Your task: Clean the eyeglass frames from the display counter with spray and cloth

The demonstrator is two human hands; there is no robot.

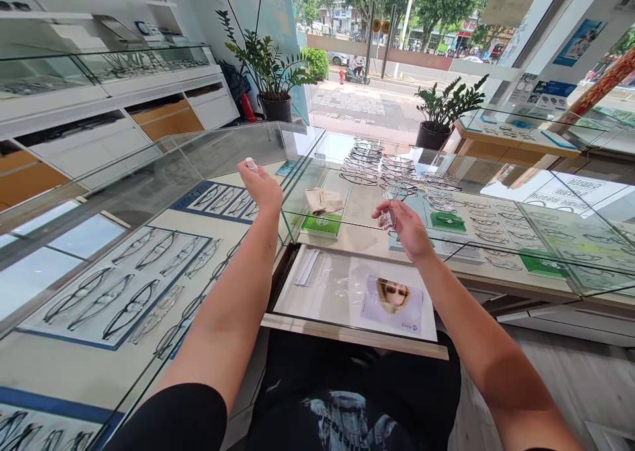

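My left hand (262, 185) is raised over the left glass counter, its fingers wrapped round a small bottle whose white top (251, 164) pokes out above them. The rest of the bottle is hidden in the hand. Above the front of the right counter, my right hand (407, 229) pinches a pair of glasses (387, 219) with clear lenses; fingers cover part of the frame. Between the hands, a crumpled beige cloth (323, 201) lies on the glass top, over a green box (321, 225).
An open drawer (325, 292) at my waist holds a printed lilac card (391, 303) and clear plastic. Rows of glasses (364, 160) stand on the right counter. Framed glasses on trays (163, 248) fill the left case. Potted plants (276, 107) stand by the window.
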